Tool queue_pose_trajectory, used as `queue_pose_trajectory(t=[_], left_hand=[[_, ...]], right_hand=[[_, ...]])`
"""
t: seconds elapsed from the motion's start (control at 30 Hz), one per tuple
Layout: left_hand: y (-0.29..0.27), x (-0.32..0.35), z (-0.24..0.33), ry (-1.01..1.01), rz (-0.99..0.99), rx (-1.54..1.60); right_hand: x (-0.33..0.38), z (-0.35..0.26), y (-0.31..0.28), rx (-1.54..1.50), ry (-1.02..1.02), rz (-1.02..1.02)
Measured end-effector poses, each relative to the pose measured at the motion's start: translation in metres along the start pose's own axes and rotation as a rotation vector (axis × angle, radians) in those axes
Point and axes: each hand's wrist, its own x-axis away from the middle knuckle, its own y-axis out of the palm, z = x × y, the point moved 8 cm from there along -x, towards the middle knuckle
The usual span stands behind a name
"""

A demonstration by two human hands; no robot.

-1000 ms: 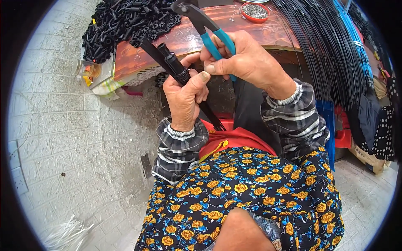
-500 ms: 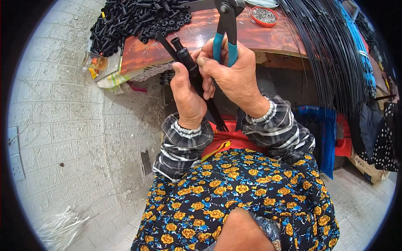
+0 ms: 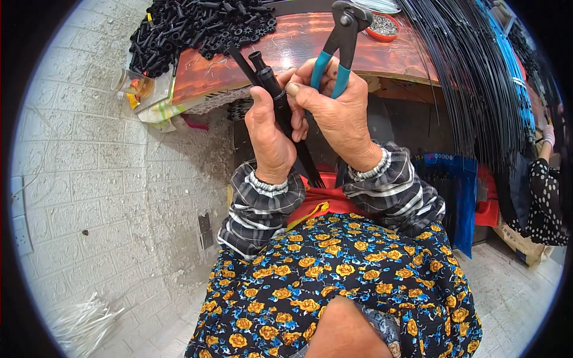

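My left hand point(image 3: 271, 134) is closed around a slim bundle of black rods point(image 3: 306, 161), thumb pointing up. A stepped black tubular fitting point(image 3: 267, 77) tops the bundle, and a thin black bar point(image 3: 243, 64) sticks up beside it. Teal-handled pincers point(image 3: 346, 42) stand jaws up in my right hand point(image 3: 343, 116), their handles between palm and fingers. That hand's thumb and forefinger pinch close to the side of the fitting. Whatever small thing may be between those fingertips is hidden. The bundle's lower end reaches down to the red cloth point(image 3: 310, 206) on my lap.
A heap of black plastic parts point(image 3: 203, 30) covers the table's point(image 3: 227, 74) far left. At the back right sits a red dish point(image 3: 385, 39) of small metal pieces. Long black rods point(image 3: 471, 89) hang over the right edge. At far right are a co-worker's hand point(image 3: 548, 136) and spotted sleeve point(image 3: 543, 194).
The pincers and my right hand have shifted slightly right, the pincers' jaws lower and more tilted. The fitting has moved a little right too. A co-worker's hand now shows at far right.
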Motion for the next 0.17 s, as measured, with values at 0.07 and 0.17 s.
queue_pose_trajectory(t=[0.07, 0.17], left_hand=[[-0.0014, -0.0005, -0.0004, -0.002, 0.006, -0.007], [-0.0015, -0.0014, -0.0015, -0.007, -0.006, 0.011]], right_hand=[[0.0001, 0.0004, 0.0, -0.005, -0.003, -0.003], [-0.0008, 0.0034, -0.0021, -0.028, -0.001, -0.026]])
